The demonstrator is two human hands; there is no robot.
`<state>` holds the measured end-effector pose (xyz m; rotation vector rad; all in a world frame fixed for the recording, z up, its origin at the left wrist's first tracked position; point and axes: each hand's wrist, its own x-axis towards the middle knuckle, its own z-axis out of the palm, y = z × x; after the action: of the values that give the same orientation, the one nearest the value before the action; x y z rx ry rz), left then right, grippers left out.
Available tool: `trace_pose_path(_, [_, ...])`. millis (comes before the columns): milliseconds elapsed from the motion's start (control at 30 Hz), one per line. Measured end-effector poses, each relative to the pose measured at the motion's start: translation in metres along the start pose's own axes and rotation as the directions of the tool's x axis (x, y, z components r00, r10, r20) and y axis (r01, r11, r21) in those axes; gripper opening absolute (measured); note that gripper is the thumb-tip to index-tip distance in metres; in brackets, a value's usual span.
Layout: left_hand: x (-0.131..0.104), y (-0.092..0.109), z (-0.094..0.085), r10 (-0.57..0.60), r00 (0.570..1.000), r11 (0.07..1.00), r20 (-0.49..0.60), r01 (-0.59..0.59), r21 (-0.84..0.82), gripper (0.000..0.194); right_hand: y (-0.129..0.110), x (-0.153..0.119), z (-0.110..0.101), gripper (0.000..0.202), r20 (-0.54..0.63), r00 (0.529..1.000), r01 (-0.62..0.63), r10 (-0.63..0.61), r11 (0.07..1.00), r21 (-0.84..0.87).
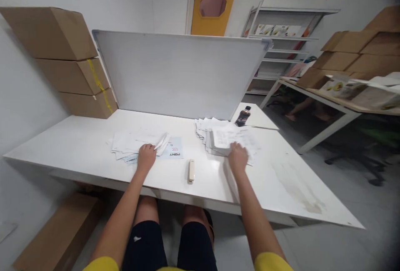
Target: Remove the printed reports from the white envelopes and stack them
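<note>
My left hand [146,156] is closed on the near edge of some white sheets of paper [129,139], whose right side curls up. Under them lies a light-blue printed sheet [176,148], with other blue edges showing further left. On the right, my right hand [238,157] grips the near edge of a white printed sheet [226,136], slightly blurred, above a fanned pile of papers [202,127]. Between my hands a cream stapler [191,171] lies on the white table [175,183], touched by neither hand.
A whiteboard [181,75] stands along the table's far edge. Stacked cardboard boxes [84,79] rise at the back left. A dark drink bottle [243,116] stands behind the right pile. Further right are another table [325,96] with boxes and a person's bare feet beneath.
</note>
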<state>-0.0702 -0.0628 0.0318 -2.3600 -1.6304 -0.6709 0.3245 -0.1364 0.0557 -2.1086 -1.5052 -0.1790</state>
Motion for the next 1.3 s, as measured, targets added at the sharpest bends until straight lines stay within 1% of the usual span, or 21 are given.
trace_pose_path(67, [-0.003, 0.002, -0.004, 0.027, 0.999, 0.999, -0.037, -0.028, -0.026, 0.032, 0.001, -0.007, 0.012, 0.049, 0.107, 0.994, -0.031, 0.032, 0.999, -0.006])
trace_pose_path(133, [-0.010, 0.008, -0.006, 0.052, 0.994, 0.996, -0.094, -0.058, -0.062, 0.034, -0.005, -0.024, 0.014, 0.051, 0.118, 0.993, -0.030, 0.020, 0.996, 0.080])
trace_pose_path(200, [-0.024, 0.021, -0.010, 0.101, 0.983, 0.988, -0.153, -0.118, -0.104, 0.036, -0.020, -0.049, 0.009, 0.046, 0.119, 0.993, -0.060, 0.025, 0.953, 0.299])
trace_pose_path(233, [-0.033, 0.031, -0.012, 0.138, 0.974, 0.979, -0.180, -0.162, -0.123, 0.037, -0.030, -0.065, 0.005, 0.044, 0.142, 0.989, -0.098, 0.038, 0.892, 0.442])
trace_pose_path(267, [-0.043, 0.043, -0.015, 0.175, 0.963, 0.969, -0.205, -0.205, -0.136, 0.038, -0.043, -0.081, 0.000, 0.043, 0.196, 0.980, -0.153, 0.044, 0.797, 0.584])
trace_pose_path(300, [-0.054, 0.057, -0.018, 0.216, 0.950, 0.957, -0.226, -0.252, -0.146, 0.038, -0.056, -0.098, -0.006, 0.045, 0.291, 0.956, -0.231, 0.024, 0.671, 0.705])
trace_pose_path(333, [-0.065, 0.071, -0.021, 0.263, 0.936, 0.940, -0.235, -0.304, -0.155, 0.038, -0.070, -0.114, -0.012, 0.048, 0.395, 0.919, -0.328, -0.019, 0.520, 0.788])
trace_pose_path(367, [-0.076, 0.084, -0.024, 0.314, 0.920, 0.919, -0.233, -0.357, -0.170, 0.038, -0.083, -0.129, -0.018, 0.052, 0.478, 0.875, -0.422, -0.071, 0.369, 0.828])
trace_pose_path(433, [-0.097, 0.107, -0.030, 0.418, 0.885, 0.863, -0.204, -0.457, -0.214, 0.039, -0.102, -0.153, -0.029, 0.052, 0.556, 0.824, -0.542, -0.108, 0.128, 0.830])
trace_pose_path(500, [-0.114, 0.122, -0.032, 0.487, 0.856, 0.814, -0.174, -0.517, -0.265, 0.037, -0.112, -0.167, -0.036, 0.046, 0.589, 0.806, -0.590, -0.057, -0.014, 0.807])
trace_pose_path(567, [-0.125, 0.127, -0.032, 0.518, 0.842, 0.784, -0.152, -0.538, -0.311, 0.036, -0.112, -0.174, -0.038, 0.040, 0.615, 0.789, -0.614, -0.015, -0.084, 0.785])
trace_pose_path(633, [-0.130, 0.126, -0.030, 0.540, 0.832, 0.765, -0.127, -0.548, -0.337, 0.037, -0.108, -0.178, -0.034, 0.037, 0.617, 0.786, -0.615, -0.021, -0.115, 0.780])
trace_pose_path(700, [-0.131, 0.122, -0.027, 0.559, 0.823, 0.759, -0.099, -0.556, -0.339, 0.039, -0.104, -0.182, -0.026, 0.035, 0.601, 0.799, -0.598, -0.010, -0.123, 0.792])
trace_pose_path(833, [-0.135, 0.111, -0.026, 0.544, 0.837, 0.799, -0.056, -0.537, -0.269, 0.041, -0.099, -0.188, -0.019, 0.030, 0.550, 0.832, -0.541, 0.080, -0.111, 0.834])
trace_pose_path(933, [-0.143, 0.105, -0.026, 0.554, 0.832, 0.809, -0.003, -0.539, -0.235, 0.062, -0.091, -0.188, -0.025, 0.030, 0.526, 0.844, -0.520, 0.106, -0.074, 0.851])
trace_pose_path(1000, [-0.148, 0.103, -0.025, 0.522, 0.853, 0.830, 0.025, -0.501, -0.244, 0.077, -0.085, -0.187, -0.030, 0.031, 0.541, 0.832, -0.539, 0.125, -0.055, 0.841])
trace_pose_path(1067, [-0.148, 0.101, -0.023, 0.424, 0.905, 0.878, 0.039, -0.401, -0.262, 0.078, -0.077, -0.186, -0.032, 0.032, 0.564, 0.811, -0.567, 0.154, -0.033, 0.823])
trace_pose_path(1133, [-0.141, 0.099, -0.021, 0.266, 0.962, 0.925, 0.056, -0.239, -0.295, 0.072, -0.070, -0.187, -0.031, 0.030, 0.574, 0.796, -0.587, 0.192, 0.008, 0.810])
trace_pose_path(1167, [-0.135, 0.099, -0.019, 0.178, 0.981, 0.935, 0.073, -0.145, -0.322, 0.068, -0.066, -0.187, -0.029, 0.028, 0.572, 0.793, -0.590, 0.211, 0.031, 0.807])
trace_pose_path(1233, [-0.120, 0.100, -0.017, 0.002, 0.992, 0.918, 0.129, 0.050, -0.394, 0.065, -0.060, -0.189, -0.024, 0.024, 0.557, 0.796, -0.588, 0.239, 0.083, 0.805])
trace_pose_path(1300, [-0.105, 0.102, -0.017, -0.160, 0.963, 0.834, 0.217, 0.249, -0.493, 0.066, -0.055, -0.192, -0.018, 0.020, 0.530, 0.808, -0.574, 0.258, 0.140, 0.807])
